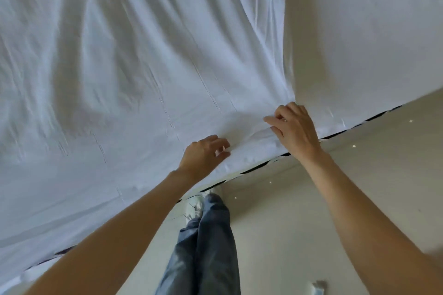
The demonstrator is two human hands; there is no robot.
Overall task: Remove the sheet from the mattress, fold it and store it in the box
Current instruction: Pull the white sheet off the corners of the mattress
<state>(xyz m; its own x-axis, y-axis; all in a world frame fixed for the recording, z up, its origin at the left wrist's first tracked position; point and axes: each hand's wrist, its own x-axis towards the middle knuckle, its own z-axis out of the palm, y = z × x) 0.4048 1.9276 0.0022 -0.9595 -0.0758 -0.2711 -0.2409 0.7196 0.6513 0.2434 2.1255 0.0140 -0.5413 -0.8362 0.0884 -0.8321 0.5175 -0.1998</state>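
Note:
A white sheet (134, 62) lies wrinkled across the mattress and fills most of the head view. Its near edge runs diagonally from lower left to upper right. My left hand (203, 155) pinches a raised fold of the sheet close to that edge, thumb against fingers. My right hand (293, 127) lies just to the right, fingers curled on the same fold near the edge. A bare strip of the mattress (359, 31) shows at the upper right, where the sheet is pulled back. No box is in view.
A pale floor (335, 187) lies below the bed edge, with small bright specks on it. My legs in blue jeans (206, 242) and a white shoe (195, 206) stand against the bed. A small grey object (317, 287) sits at the bottom edge.

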